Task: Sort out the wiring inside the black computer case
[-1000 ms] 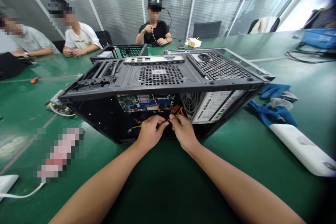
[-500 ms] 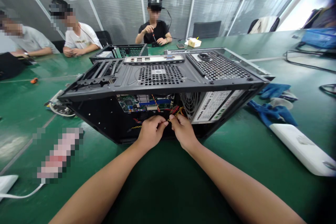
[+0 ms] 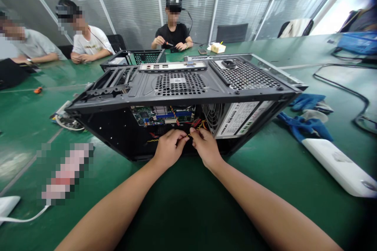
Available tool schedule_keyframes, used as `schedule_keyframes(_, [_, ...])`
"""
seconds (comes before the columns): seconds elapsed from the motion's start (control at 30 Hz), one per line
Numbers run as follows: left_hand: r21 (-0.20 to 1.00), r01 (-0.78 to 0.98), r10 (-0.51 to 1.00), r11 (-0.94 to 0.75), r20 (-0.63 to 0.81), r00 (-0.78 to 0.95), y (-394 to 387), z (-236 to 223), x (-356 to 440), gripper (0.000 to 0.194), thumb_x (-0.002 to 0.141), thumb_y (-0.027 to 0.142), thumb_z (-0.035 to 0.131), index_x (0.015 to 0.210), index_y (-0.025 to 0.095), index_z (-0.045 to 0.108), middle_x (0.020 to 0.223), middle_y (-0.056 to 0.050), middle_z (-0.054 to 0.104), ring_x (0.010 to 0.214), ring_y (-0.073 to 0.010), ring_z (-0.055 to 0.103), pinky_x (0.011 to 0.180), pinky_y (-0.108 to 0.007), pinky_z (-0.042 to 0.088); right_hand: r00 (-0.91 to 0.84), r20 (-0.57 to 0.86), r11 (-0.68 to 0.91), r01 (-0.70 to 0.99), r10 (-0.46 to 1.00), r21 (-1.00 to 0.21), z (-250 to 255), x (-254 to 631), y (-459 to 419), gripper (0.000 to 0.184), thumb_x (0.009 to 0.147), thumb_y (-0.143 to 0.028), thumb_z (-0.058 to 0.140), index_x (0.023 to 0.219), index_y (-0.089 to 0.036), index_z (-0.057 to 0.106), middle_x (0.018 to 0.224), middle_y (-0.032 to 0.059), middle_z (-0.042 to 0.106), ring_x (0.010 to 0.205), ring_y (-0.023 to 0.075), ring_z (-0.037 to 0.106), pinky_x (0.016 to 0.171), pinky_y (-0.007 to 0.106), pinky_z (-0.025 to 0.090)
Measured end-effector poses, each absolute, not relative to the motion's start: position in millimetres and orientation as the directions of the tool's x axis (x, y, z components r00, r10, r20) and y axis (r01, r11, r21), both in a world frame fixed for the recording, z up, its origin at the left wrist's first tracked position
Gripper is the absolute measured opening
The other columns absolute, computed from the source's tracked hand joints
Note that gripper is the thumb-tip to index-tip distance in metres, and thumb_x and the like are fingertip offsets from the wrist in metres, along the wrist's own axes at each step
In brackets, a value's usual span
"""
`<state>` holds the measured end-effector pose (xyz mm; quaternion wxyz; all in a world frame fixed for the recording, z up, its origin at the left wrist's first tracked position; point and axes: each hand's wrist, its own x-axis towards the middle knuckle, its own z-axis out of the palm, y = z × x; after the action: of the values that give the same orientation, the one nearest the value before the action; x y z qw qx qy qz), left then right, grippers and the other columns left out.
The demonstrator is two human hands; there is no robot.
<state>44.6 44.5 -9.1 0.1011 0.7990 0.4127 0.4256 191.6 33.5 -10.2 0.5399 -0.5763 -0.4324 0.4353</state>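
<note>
A black computer case point(image 3: 182, 100) stands in front of me with its side open. Inside, at the opening's lower edge, my left hand point(image 3: 170, 145) and my right hand point(image 3: 205, 145) face each other, fingertips close together. Both are closed in a pinch on a thin yellow-and-black cable point(image 3: 153, 140), part of which the fingers hide. Behind them sits a green motherboard point(image 3: 144, 117) with a blue slot. To the right is the power supply point(image 3: 243, 119), with a fan grille and a white label. Red and yellow wires point(image 3: 200, 123) bunch beside it.
Blue gloves point(image 3: 309, 123) and a white oblong object point(image 3: 338, 166) lie to the right. A black cable point(image 3: 344, 90) trails beyond them. On the left are a blurred pinkish object point(image 3: 67, 172) and a white cable coil point(image 3: 69, 121). Several co-workers sit across the green table point(image 3: 97, 204).
My hands stay almost still, pinching at the same spot. The yellow-and-black cable's left end has shifted slightly. The black cable at far right has moved, and a co-worker's hand with a screwdriver has lowered.
</note>
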Motion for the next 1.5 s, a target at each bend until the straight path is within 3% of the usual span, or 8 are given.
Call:
schedule_keyframes(0.43, [0.486,0.630,0.779,-0.606,0.523,0.347,42.8,-8.9,45.3,0.009,0.094,0.023,0.057,0.088,0.019,0.064,0.081,-0.003,0.069,0.074,-0.0166,0.065,0.069,-0.029,0.051,0.229,0.036,0.006,0.131,0.973,-0.991,-3.6,193.2,32.2,0.040,0.080,-0.057,0.056,0.062,-0.023,0.047,0.054,-0.0022,0.050,0.052,0.0152,0.050,0.054,0.030,0.039])
schedule_keyframes(0.87, [0.596,0.564,0.819,-0.571,0.462,0.340,46.8,-4.6,45.9,0.010,0.091,0.021,0.060,0.082,0.020,0.063,0.074,0.000,0.066,0.069,-0.0146,0.062,0.064,-0.026,0.048,0.213,0.049,0.015,0.156,0.976,-0.988,-3.2,192.8,32.3,0.040,0.080,-0.057,0.054,0.060,-0.024,0.045,0.055,-0.0016,0.050,0.055,0.0163,0.051,0.056,0.031,0.040])
schedule_keyframes(1.3, [0.518,0.585,0.774,-0.624,0.514,0.369,42.2,-3.0,45.4,0.009,0.093,0.021,0.057,0.085,0.020,0.060,0.078,-0.002,0.062,0.074,-0.0158,0.060,0.068,-0.028,0.047,0.268,-0.006,-0.013,0.025,0.963,-1.000,-7.8,190.1,33.1,0.041,0.077,-0.063,0.060,0.072,-0.022,0.057,0.058,-0.0002,0.052,0.059,0.0180,0.052,0.052,0.031,0.040])
schedule_keyframes(1.5, [0.494,0.634,0.796,-0.595,0.471,0.380,41.9,-3.2,45.2,0.012,0.096,0.024,0.052,0.088,0.020,0.060,0.081,-0.002,0.062,0.074,-0.0160,0.059,0.067,-0.028,0.045,0.243,0.021,0.002,0.079,0.970,-0.997,-3.8,191.3,31.2,0.042,0.079,-0.062,0.057,0.074,-0.020,0.059,0.058,-0.0003,0.053,0.058,0.0163,0.053,0.052,0.029,0.040])
